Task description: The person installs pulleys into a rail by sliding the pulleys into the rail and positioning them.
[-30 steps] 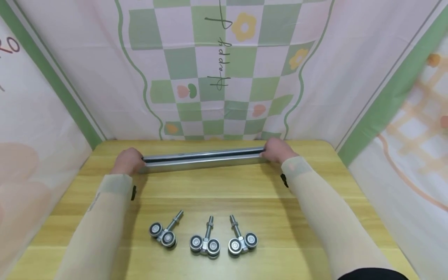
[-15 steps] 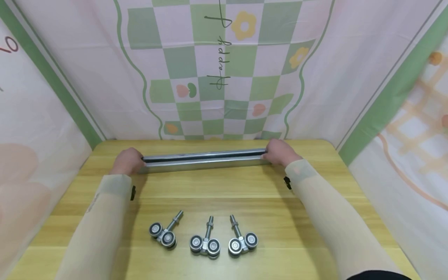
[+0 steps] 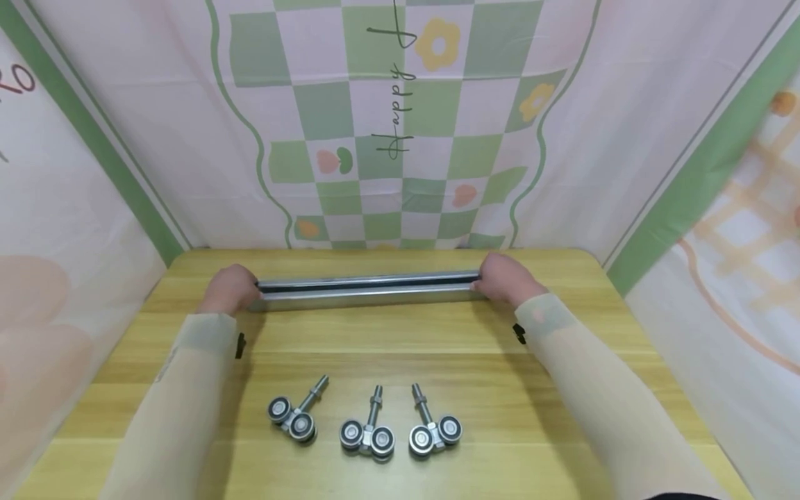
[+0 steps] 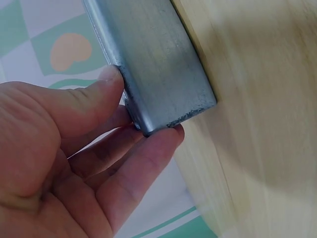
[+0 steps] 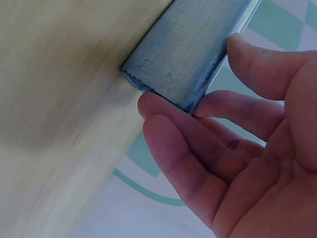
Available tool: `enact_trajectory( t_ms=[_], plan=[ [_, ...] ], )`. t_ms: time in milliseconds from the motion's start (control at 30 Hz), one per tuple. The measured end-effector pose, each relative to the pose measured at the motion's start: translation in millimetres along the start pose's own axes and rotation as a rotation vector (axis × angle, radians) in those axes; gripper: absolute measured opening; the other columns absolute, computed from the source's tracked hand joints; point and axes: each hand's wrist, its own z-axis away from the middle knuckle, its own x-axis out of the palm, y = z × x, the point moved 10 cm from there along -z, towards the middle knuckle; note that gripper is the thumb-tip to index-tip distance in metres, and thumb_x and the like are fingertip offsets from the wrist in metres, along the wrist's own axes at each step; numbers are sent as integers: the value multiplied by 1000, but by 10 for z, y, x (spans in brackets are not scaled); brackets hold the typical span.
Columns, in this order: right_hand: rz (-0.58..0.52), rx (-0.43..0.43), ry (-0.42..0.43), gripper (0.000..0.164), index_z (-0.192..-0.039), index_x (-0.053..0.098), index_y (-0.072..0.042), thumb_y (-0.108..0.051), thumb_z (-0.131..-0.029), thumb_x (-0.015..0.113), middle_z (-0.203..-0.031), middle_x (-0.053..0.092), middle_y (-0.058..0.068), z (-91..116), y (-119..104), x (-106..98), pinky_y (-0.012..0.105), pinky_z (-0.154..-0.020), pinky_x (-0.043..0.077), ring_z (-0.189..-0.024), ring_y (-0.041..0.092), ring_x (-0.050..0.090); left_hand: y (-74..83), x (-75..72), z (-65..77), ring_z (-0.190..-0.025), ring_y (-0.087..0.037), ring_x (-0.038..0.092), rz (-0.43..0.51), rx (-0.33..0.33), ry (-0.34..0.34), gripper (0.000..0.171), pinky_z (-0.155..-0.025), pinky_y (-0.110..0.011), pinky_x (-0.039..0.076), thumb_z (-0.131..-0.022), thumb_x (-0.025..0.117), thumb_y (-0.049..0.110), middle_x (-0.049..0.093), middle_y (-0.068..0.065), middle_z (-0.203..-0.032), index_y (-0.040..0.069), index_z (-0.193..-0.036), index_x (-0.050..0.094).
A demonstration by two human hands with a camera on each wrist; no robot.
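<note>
Saw a yellowish wood-grain table [image 3: 375,340]; behind it, a curtain [image 3: 431,111] printed with green-and-white checks, yellow flowers [image 3: 437,29] and sideways "Happy" [image 3: 394,111]; noticed green-banded cloth [image 3: 81,201] either side.

The long, straight, silver-grey metal channel rail [image 3: 369,298] lies across the far half of the yellow wooden table [image 3: 387,337], near its back edge and almost parallel with this edge, its right end slightly nearer to it. A dark slot runs along the rail's top between two shiny lips. The side wall is plain, with a rounded upper edge and dark, rough marks at the ends, where the left hand [image 3: 230,288] and the right hand [image 3: 507,279] grip it.
</note>
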Motion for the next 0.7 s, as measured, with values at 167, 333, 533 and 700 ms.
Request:
enact_trajectory(
  t_ms=[167,333,533,700],
  plan=[
    [-7,23,-7,37,-61,57,-10,-23,-93,70,-60,54,3,93,11,18,40,-60,48,-54,20,47,30,12,10,-121,-52,49,-2,20,-17,46,-104,-61,37,-91,69,13,54,-32,-132,-13,-127,57],
    [-5,24,-20,35,-63,60,-10,-24,-94,69,-62,57,4,156,21,41,40,-60,48,-55,20,49,52,16,30,-121,-53,49,2,31,-22,46,-103,-62,38,-91,69,12,54,-33,-133,-14,-127,57],
    [-7,16,-33,34,-64,61,-10,-24,-94,69,-62,57,3,206,4,66,40,-60,48,-55,19,47,26,65,53,-121,-52,50,11,26,-37,46,-103,-62,39,-91,68,11,53,-33,-132,-14,-128,56],
    [-5,6,-30,36,-62,57,-11,-24,-93,70,-61,54,3,256,5,71,39,-60,47,-54,18,45,14,87,62,-116,-51,54,-1,35,-31,44,-99,-63,42,-90,69,11,57,-33,-128,-13,-126,59]
  ],
)
